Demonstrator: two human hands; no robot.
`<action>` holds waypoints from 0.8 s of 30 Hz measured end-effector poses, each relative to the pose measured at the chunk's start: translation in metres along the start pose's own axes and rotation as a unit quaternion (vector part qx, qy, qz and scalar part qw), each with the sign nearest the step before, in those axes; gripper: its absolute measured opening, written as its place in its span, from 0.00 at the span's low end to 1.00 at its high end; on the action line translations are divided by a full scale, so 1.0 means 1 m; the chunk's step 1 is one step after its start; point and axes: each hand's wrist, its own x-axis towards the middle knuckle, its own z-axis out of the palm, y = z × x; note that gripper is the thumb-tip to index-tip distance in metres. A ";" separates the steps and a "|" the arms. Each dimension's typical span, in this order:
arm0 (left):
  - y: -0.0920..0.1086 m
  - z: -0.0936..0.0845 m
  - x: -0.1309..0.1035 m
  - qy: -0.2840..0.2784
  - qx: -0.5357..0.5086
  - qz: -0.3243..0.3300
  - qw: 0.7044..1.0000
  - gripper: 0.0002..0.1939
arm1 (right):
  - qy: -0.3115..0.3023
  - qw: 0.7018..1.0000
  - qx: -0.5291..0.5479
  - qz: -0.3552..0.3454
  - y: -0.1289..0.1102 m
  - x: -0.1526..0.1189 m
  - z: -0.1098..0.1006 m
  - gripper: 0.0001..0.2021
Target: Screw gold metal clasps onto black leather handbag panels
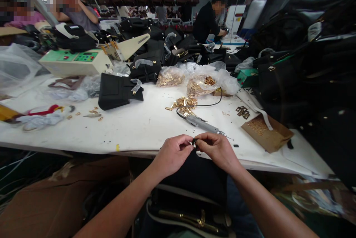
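Observation:
A black bag [205,178] rests on my lap at the table's front edge, its inside and gold-coloured metal fittings [191,218] facing me. My left hand [174,154] is closed, pinching a small black strap end [194,141] at the bag's upper edge. From the other side, my right hand [218,151] pinches the same strap end between thumb and fingers. A bit of shiny metal seems to show there, too small to name. Just beyond my hands lies a grey electric screwdriver [201,124] with its cord, its tip pointing right.
Gold metal clasps [183,103] lie in a pile behind the screwdriver, near plastic bags of fittings [201,84]. To the right stands a cardboard box [267,132] of tiny parts. A black bag [116,91] lies left, a green-and-white machine [75,62] behind. Other people work farther back.

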 end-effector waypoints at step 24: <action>-0.004 0.008 0.002 0.010 0.050 0.004 0.999 0.17 | 0.017 0.991 -0.119 -0.050 0.011 -0.011 0.013 0.16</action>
